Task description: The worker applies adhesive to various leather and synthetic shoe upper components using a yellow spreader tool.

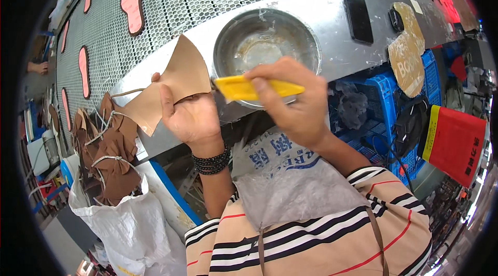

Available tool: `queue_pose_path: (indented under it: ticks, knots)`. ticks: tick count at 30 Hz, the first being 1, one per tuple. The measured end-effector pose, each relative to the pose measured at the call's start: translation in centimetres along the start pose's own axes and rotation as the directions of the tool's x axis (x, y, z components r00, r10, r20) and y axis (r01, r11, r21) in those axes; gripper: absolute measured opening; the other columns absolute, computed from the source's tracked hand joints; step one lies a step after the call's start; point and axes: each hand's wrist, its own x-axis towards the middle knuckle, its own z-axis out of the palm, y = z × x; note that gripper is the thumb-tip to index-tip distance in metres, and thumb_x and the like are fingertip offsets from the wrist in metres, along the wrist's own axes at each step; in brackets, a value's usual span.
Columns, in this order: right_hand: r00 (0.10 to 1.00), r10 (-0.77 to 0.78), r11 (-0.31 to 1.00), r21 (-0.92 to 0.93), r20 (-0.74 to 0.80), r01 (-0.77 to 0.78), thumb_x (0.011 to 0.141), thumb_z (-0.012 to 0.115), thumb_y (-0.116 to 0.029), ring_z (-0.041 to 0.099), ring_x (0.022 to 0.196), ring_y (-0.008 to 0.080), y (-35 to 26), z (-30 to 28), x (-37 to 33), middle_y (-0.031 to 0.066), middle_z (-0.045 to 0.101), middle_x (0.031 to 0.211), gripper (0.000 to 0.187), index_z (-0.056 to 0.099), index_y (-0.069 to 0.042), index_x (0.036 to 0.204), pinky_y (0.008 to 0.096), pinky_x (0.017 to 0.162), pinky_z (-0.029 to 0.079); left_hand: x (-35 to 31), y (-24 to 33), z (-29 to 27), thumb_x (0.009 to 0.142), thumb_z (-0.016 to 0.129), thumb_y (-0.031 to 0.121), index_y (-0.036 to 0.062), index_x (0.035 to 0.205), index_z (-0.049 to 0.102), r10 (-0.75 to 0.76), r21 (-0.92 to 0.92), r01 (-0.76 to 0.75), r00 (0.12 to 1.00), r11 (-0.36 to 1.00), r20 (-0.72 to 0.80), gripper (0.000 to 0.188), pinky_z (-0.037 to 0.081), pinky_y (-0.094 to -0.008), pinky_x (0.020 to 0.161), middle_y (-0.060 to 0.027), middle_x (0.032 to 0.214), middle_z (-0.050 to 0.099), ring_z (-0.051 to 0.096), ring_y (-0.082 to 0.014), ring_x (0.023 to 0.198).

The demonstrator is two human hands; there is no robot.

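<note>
My left hand (196, 119) is palm up, its thumb and fingers closed on a curved tan shoe-upper piece (184, 71). The piece spreads out to both sides of the hand over the metal ledge. My right hand (295, 102), slightly blurred, grips a yellow-handled brush (236, 88). The brush's tip lies close by the right edge of the tan piece; whether they touch I cannot tell. Just behind the brush, a round metal bowl (313, 43) with whitish residue inside sits on the ledge.
Pink insoles (133, 12) lie on the mesh conveyor (176, 4) beyond the ledge (334, 68). A black phone (358, 17) and a tan sole-shaped board (407, 63) are to the right, above a blue crate (381, 102). Tied brown pieces (111, 157) fill a white sack (129, 229) at left.
</note>
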Motion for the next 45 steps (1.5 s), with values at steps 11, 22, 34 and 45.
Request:
queue_pose_path:
  ticks: [11, 22, 34, 45]
  knots:
    - [0.998, -0.013, 0.997, -0.083, -0.059, 0.008, 0.084, 0.073, -0.006, 0.066, 0.076, 0.0313, 0.4, -2.4, -0.1, 0.0145, 0.070, 0.085, 0.009, 0.072, -0.002, 0.092, 0.0396, 0.070, 0.052, -0.1, 2.5, 1.8, 0.094, 0.058, 0.008, 0.0085, 0.128, 0.058, -0.191, -0.040, 0.207, 0.950, 0.978, 0.247, 0.034, 0.040, -0.0389, 0.087, -0.0106, 0.118, 0.057, 0.048, -0.0250, 0.097]
    - [0.908, 0.111, 0.975, -0.132, -0.404, -0.178, 0.086, 0.073, -0.007, 0.060, 0.069, 0.0276, 2.3, -18.1, -2.7, 0.0115, 0.065, 0.077, 0.007, 0.074, -0.004, 0.093, 0.0376, 0.064, 0.048, 14.1, -24.3, 18.3, 0.102, 0.058, 0.016, -0.0033, 0.124, 0.054, -0.912, 0.763, 0.585, 0.410, 0.277, 0.016, 0.029, 0.052, -0.0412, 0.096, -0.0179, 0.129, 0.061, 0.062, -0.0267, 0.112]
    - [0.692, 0.320, 0.871, -0.087, -0.647, -0.484, 0.087, 0.067, 0.001, 0.065, 0.072, 0.0228, 6.5, -25.2, -3.1, 0.0124, 0.070, 0.083, 0.012, 0.075, -0.001, 0.095, 0.0329, 0.066, 0.050, 19.4, -64.1, 29.7, 0.110, 0.034, 0.042, 0.0096, 0.150, 0.033, -0.920, 0.968, 0.198, 0.386, 0.158, 0.071, 0.052, 0.048, -0.0564, 0.105, -0.0240, 0.139, 0.056, 0.054, -0.0395, 0.131]
    - [0.822, 0.130, 0.983, -0.034, -0.555, -0.179, 0.089, 0.061, 0.004, 0.061, 0.082, 0.0218, 4.3, -19.0, -5.6, 0.0126, 0.072, 0.087, 0.012, 0.073, 0.004, 0.093, 0.0366, 0.082, 0.048, 15.5, -3.3, 24.3, 0.105, 0.051, 0.034, 0.0038, 0.132, 0.062, -0.561, 0.558, -0.802, 0.567, -0.211, 0.603, 0.042, 0.047, -0.0331, 0.096, -0.0077, 0.119, 0.070, 0.064, -0.0184, 0.112]
